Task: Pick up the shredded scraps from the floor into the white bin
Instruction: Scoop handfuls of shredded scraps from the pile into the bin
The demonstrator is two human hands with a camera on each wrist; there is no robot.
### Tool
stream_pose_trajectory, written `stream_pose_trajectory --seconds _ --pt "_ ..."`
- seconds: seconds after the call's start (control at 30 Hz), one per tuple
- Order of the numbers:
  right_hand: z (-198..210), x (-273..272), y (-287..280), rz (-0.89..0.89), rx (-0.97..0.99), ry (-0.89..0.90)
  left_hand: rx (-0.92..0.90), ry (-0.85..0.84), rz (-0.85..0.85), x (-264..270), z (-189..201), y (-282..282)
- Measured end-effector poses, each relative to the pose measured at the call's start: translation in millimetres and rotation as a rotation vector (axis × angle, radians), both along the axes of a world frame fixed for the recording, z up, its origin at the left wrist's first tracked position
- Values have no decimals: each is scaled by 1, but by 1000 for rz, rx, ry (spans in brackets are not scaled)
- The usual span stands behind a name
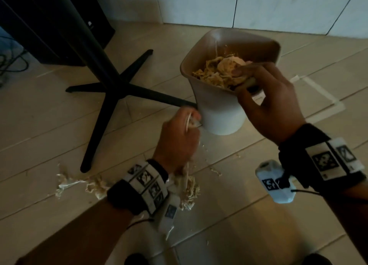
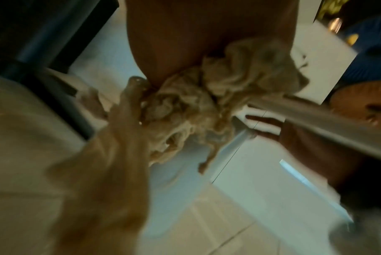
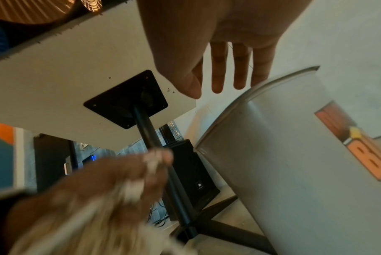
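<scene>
The white bin (image 1: 219, 109) stands on the tiled floor with a heap of beige shredded scraps (image 1: 217, 69) inside. My right hand (image 1: 264, 97) reaches over its near rim, fingers (image 3: 218, 82) straight above the mouth, and holds nothing. Beside the bin's base my left hand (image 1: 179, 133) grips a bunch of scraps (image 2: 207, 103), with strands trailing down from it. More scraps lie on the floor under that wrist (image 1: 189, 187) and further left (image 1: 79, 183). The bin's side carries an orange label (image 3: 359, 146).
A black four-legged table pedestal (image 1: 119, 85) stands just left of the bin, one leg reaching the bin's base. Behind it are a black speaker (image 1: 59, 26) and cables (image 1: 12, 63). A white wall (image 1: 258, 6) runs along the back. Tape strips (image 1: 318, 89) mark the floor at right.
</scene>
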State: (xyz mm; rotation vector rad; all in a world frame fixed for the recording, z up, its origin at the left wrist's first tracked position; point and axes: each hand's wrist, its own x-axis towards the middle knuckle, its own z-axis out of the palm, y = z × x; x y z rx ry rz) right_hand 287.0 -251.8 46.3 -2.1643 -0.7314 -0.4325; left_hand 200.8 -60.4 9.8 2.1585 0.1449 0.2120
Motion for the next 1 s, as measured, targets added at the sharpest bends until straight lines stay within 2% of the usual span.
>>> stream_pose_trajectory --seconds 0.2,0.3,0.37,0.43,0.53,0.6,0.7,0.9,1.0 --pt "-22 -22 -10 25 56 -44 -277 -267 -7 75 103 -23" --pt "-31 -31 -10 31 72 -40 -397 -381 7 123 127 -32" --pt "-36 -36 -9 54 74 -33 -435 -391 46 152 135 -33" --pt "-42 -40 -9 68 57 -7 -401 -408 105 173 142 -38" --pt "-52 -49 -7 87 37 25 -262 -541 265 190 144 -52" --pt "-61 -55 -6 120 36 33 -223 -581 233 195 135 -62" --pt "-77 -63 -4 158 3 63 -76 -471 134 198 110 -63" --pt "-103 -71 -6 173 -155 218 373 135 -173 197 75 -40" --pt "-113 -69 -6 208 -269 332 375 232 -300 188 77 -27"
